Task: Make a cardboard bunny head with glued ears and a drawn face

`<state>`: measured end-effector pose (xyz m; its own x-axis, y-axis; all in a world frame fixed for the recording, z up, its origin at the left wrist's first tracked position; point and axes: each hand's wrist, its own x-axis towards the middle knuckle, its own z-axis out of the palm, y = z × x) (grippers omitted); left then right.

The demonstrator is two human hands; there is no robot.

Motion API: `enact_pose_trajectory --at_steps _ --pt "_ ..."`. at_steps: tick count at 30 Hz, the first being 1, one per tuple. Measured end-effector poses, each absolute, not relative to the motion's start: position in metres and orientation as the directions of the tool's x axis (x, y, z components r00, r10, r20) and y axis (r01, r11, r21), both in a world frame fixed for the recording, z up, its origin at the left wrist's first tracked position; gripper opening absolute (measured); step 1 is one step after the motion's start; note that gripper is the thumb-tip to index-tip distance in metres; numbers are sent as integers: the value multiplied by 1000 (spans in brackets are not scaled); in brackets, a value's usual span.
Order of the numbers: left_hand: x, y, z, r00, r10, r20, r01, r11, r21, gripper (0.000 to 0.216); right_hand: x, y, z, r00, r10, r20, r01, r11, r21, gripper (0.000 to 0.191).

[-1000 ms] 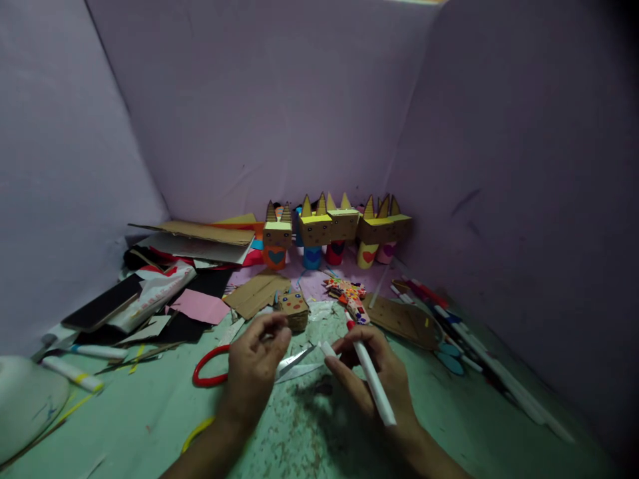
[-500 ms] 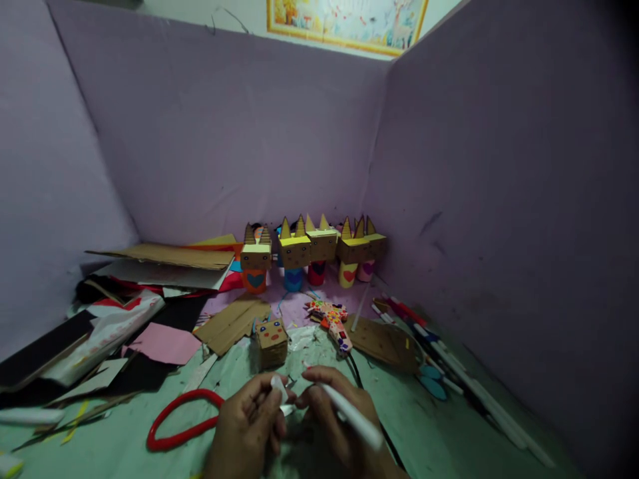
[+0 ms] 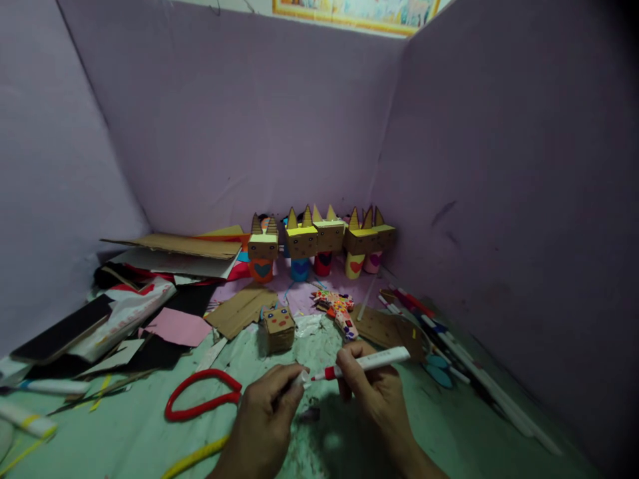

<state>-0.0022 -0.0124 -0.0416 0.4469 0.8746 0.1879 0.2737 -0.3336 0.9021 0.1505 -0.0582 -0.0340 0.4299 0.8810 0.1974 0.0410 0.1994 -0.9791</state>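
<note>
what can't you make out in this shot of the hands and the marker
- Head view: the marker cap is mostly hidden by the left hand's fingertips.
- The right hand covers the middle of the marker; any label is too small.
- Scissors: blades hidden behind the left hand.
- Pens at right: dim, colours unclear.
- Poster: cut off by the top edge.

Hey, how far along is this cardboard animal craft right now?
Done: five horned cardboard figures stand in a row at the back wall. In hand: the right hand holds a white marker with its red tip bared; the left hand pinches the cap. Left: the small cardboard box has a face but no horns or base.
</note>
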Motion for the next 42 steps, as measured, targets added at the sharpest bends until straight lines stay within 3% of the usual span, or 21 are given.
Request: enact_pose_trajectory --at_steps 15,19,25,35,42 --pt "-4 -14 -39 521 830 199 207 -349 914 26 146 -60 -37 378 886 268 184 212 -960 31" --pt "-4 -12 -39 520 823 227 171 -361 917 24 146 -60 -34 286 943 173 100 150 -984 26" --pt "-6 -12 -37 575 806 142 176 -292 940 22 147 -58 -36 229 968 101 -41 114 -993 35" --pt "-7 -23 -27 562 754 339 191 -517 834 29 136 -57 -49 188 982 28 -282 81 -956 39" --pt "-6 -17 -20 585 759 285 262 -509 820 28 142 -48 -50 165 986 -12 -314 41 -948 44"
